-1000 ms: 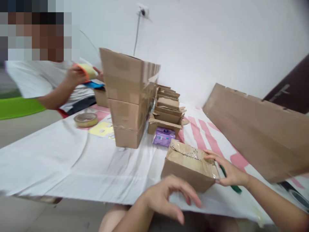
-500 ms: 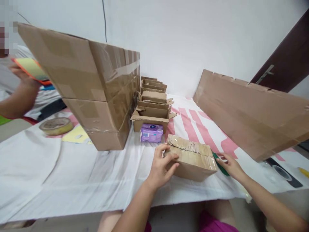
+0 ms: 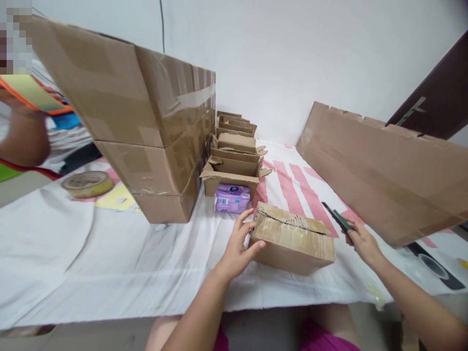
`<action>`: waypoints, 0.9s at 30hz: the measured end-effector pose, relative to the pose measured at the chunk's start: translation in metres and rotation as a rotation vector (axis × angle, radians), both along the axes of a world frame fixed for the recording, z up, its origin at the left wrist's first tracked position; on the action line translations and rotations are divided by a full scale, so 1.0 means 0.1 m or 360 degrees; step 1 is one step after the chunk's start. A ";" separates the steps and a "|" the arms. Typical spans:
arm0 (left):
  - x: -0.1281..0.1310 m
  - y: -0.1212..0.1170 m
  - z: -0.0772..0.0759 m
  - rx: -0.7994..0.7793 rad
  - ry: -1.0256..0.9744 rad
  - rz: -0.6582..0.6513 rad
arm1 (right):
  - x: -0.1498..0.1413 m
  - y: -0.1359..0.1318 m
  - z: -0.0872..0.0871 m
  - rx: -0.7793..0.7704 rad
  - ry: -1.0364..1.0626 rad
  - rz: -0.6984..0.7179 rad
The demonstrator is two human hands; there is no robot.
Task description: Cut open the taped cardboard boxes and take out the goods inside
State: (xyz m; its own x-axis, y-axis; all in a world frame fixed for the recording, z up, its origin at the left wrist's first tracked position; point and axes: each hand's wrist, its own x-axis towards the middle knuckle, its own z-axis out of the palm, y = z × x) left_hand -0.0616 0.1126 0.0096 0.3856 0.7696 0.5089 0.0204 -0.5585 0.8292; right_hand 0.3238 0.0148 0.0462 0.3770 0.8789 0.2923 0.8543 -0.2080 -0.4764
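A small taped cardboard box point(image 3: 292, 239) lies on the white cloth in front of me. My left hand point(image 3: 239, 246) grips its left end, thumb on the front face and fingers over the top edge. Just right of the box, my right hand point(image 3: 360, 241) is closed on a green-handled cutter point(image 3: 338, 220), lifted off the cloth with its dark tip pointing up and to the left. A purple packet point(image 3: 232, 198) lies just behind the box.
A stack of three taped cartons point(image 3: 146, 131) stands at left, a row of open small boxes point(image 3: 234, 161) behind the packet. A large flat cardboard sheet point(image 3: 383, 170) leans at right. A tape roll point(image 3: 87, 184) lies far left, near another person's arm point(image 3: 22, 136).
My left hand came up and took hold of the box's left end. My right hand picked the green cutter up from the cloth. The camera swung to the right.
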 end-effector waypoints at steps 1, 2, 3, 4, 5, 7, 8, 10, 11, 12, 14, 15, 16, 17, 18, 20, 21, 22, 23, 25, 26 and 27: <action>0.00 -0.01 0.01 -0.0035 -0.0027 -0.0022 | -0.10 0.02 0.17 0.0072 0.0006 0.0059; 0.00 -0.01 0.03 -0.0069 -0.0052 -0.0034 | -0.23 0.04 0.33 0.0163 -0.0011 0.0101; 0.00 -0.01 0.04 -0.0101 -0.0072 -0.0040 | -0.37 0.05 0.49 0.0183 -0.0034 0.0171; 0.00 -0.02 0.05 -0.0126 -0.0085 -0.0045 | -0.52 0.07 0.64 0.0153 -0.0071 0.0254; 0.00 -0.02 0.05 -0.0142 -0.0091 -0.0046 | -0.67 0.08 0.76 0.0075 -0.0085 0.0353; 0.00 -0.02 0.06 -0.0154 -0.0089 -0.0047 | -0.94 0.13 0.96 -0.0101 -0.0108 0.0582; 0.00 -0.02 0.06 -0.0151 -0.0085 -0.0047 | -1.05 0.16 1.03 -0.0181 -0.0129 0.0696; 0.00 -0.03 0.06 -0.0141 -0.0071 -0.0040 | -1.21 0.24 1.13 -0.0304 -0.0186 0.0895; 0.00 -0.03 0.06 -0.0138 -0.0059 -0.0036 | -1.27 0.28 1.16 -0.0356 -0.0212 0.0970; -0.01 -0.03 0.06 -0.0136 -0.0046 -0.0034 | -1.31 0.33 1.19 -0.0400 -0.0235 0.1028; -0.02 -0.03 0.06 -0.0135 -0.0026 -0.0038 | -1.35 0.40 1.24 -0.0477 -0.0288 0.1102; -0.02 -0.02 0.07 -0.0137 -0.0020 -0.0041 | -1.35 0.43 1.26 -0.0510 -0.0321 0.1121; -0.03 -0.02 0.07 -0.0138 -0.0019 -0.0044 | -1.35 0.45 1.28 -0.0540 -0.0355 0.1137; -0.03 -0.02 0.07 -0.0137 -0.0019 -0.0045 | -1.34 0.46 1.29 -0.0567 -0.0385 0.1151; -0.03 -0.02 0.07 -0.0138 -0.0018 -0.0043 | -1.32 0.46 1.31 -0.0589 -0.0407 0.1160; -0.02 -0.02 0.07 -0.0136 -0.0017 -0.0037 | -1.29 0.45 1.34 -0.0612 -0.0431 0.1154; -0.02 -0.02 0.06 -0.0132 -0.0017 -0.0036 | -1.28 0.43 1.35 -0.0614 -0.0440 0.1138; -0.01 -0.02 0.06 -0.0127 -0.0019 -0.0034 | -1.27 0.41 1.36 -0.0612 -0.0451 0.1117; -0.01 -0.02 0.05 -0.0123 -0.0020 -0.0032 | -1.27 0.40 1.37 -0.0614 -0.0466 0.1096; 0.00 -0.01 0.04 -0.0115 -0.0027 -0.0031 | -1.29 0.38 1.37 -0.0618 -0.0501 0.1081; 0.00 -0.01 0.04 -0.0113 -0.0028 -0.0033 | -1.30 0.37 1.36 -0.0619 -0.0517 0.1090; 0.00 0.00 0.03 -0.0111 -0.0027 -0.0037 | -1.31 0.38 1.35 -0.0618 -0.0529 0.1107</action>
